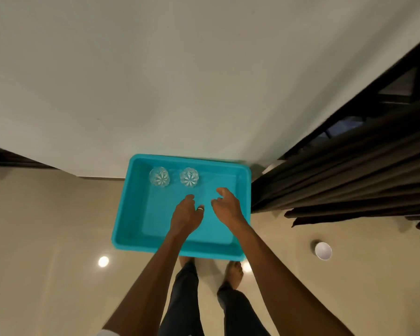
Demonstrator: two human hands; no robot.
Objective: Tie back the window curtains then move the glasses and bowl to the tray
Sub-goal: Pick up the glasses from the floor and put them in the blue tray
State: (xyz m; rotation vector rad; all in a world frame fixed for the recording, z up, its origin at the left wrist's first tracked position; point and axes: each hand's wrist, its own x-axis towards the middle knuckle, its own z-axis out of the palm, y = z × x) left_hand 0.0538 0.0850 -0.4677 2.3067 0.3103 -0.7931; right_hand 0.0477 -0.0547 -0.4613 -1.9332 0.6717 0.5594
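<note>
A shallow turquoise rectangular plastic tray sits on the glossy beige floor in the middle of the frame, its upper edge against the pale wall. Two clear cut-glass tumblers stand upright side by side in the tray's upper left part, close together but not touching.

Both hands hover over the tray's centre, below the tumblers. The left hand, wearing a silver ring, is released, its fingers loosely curled and holding nothing. The right hand, just beside it, is likewise released and holds nothing.

A small round white bowl stands on the floor at the lower right, well apart from the tray. Dark brown pleated curtains fill the right side, beside a dark window frame. Bare feet and dark trousers show just below the tray.
</note>
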